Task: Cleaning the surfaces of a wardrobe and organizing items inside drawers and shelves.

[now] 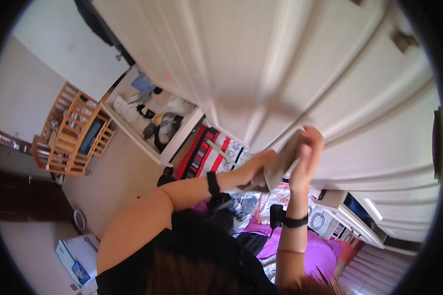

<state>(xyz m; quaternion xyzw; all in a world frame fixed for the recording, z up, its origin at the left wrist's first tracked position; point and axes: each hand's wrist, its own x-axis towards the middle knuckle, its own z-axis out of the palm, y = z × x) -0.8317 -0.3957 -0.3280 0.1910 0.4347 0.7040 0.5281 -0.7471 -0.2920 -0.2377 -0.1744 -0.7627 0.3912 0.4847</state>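
Observation:
Both my hands grip a grey-brown ribbed piece of cloth (279, 164) in front of the pale wardrobe doors. It looks folded or bunched, and motion blur hides its exact kind. My left hand (256, 167) holds its lower left end. On the other side, my right hand (307, 157) has its fingers bent around the upper right edge, with the thumb toward the cloth. Black straps with small devices sit on both wrists.
To the left a white drawer (133, 135) is pulled out, with jumbled clothes inside. A wooden slatted rack (76, 130) stands beyond it. Below my hands lie patterned red, black and white bedding (216, 152) and purple cloth (325, 253). Another drawer (352, 216) juts out at right.

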